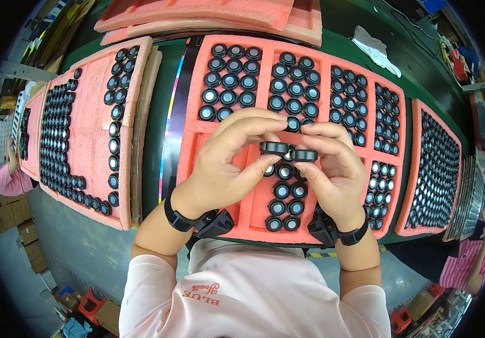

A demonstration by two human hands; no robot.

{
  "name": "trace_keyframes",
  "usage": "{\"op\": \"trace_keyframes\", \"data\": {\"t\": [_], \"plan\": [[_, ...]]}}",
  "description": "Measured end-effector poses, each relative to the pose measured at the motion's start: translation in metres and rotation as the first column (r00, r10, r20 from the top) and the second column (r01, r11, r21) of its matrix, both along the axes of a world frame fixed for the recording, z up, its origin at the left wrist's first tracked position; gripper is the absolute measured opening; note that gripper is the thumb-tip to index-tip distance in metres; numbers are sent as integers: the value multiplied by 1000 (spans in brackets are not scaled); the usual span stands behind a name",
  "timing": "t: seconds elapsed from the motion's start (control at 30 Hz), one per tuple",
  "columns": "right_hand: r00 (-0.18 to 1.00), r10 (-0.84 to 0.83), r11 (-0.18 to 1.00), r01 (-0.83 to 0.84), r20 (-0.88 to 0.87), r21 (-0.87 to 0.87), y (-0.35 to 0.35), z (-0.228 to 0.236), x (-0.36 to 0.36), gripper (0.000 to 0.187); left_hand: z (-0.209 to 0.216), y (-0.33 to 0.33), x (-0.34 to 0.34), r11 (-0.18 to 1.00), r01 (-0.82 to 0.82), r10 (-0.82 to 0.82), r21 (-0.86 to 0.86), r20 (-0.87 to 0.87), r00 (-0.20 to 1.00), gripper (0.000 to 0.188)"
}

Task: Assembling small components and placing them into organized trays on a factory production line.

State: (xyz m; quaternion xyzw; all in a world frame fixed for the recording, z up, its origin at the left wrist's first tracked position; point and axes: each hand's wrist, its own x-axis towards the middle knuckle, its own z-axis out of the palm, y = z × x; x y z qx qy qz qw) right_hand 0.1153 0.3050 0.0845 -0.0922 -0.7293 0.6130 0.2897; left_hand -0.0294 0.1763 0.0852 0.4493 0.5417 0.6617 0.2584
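Above the middle pink foam tray [266,62], my left hand [228,155] pinches a black round part [276,148] seen edge-on, thumb below and fingers above. A second black round part [305,155] is pinched the same way in my right hand [335,169]. The two parts meet edge to edge, with a small shiny piece [290,154] between them; whether they are joined, I cannot tell. Under my hands, the tray's compartments hold many black round parts with silvery centres [281,190]. My hands hide part of the middle compartments.
A left foam tray [87,152] and a right foam tray [414,146] hold more such parts. Empty-looking foam sheets [208,17] are stacked at the far side. White gloves [376,53] lie on the green table [332,36]. One person [11,174] is at far left, another [467,262] at right.
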Motion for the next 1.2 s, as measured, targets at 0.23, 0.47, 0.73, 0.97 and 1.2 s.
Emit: {"op": "trace_keyframes", "data": {"t": [0.23, 0.47, 0.73, 0.97, 1.2], "plan": [[1000, 26, 996, -25, -12, 81, 4, -5, 0, 27, 1, 1, -9, 1000, -4, -3, -21, -303, 953, 27], [999, 43, 996, -44, -15, -73, -3, 2, -5, 26, 10, -7, -13, 999, -34, 34, 7, -338, 940, 23], [990, -3, 966, 39, 142, -254, -7, 2, 4, 24, 44, -68, -12, 973, -115, 56, -200, -281, 958, 26], [981, -3, 964, 54, 196, -259, -8, 5, 1, 22, 56, -126, -73, 785, -430, 447, -446, -73, 892, 24], [979, 1, 966, 51, 203, -252, -7, 7, -2, 23, 39, -154, -177, 622, -531, 466, -576, -272, 842, 15]]}}
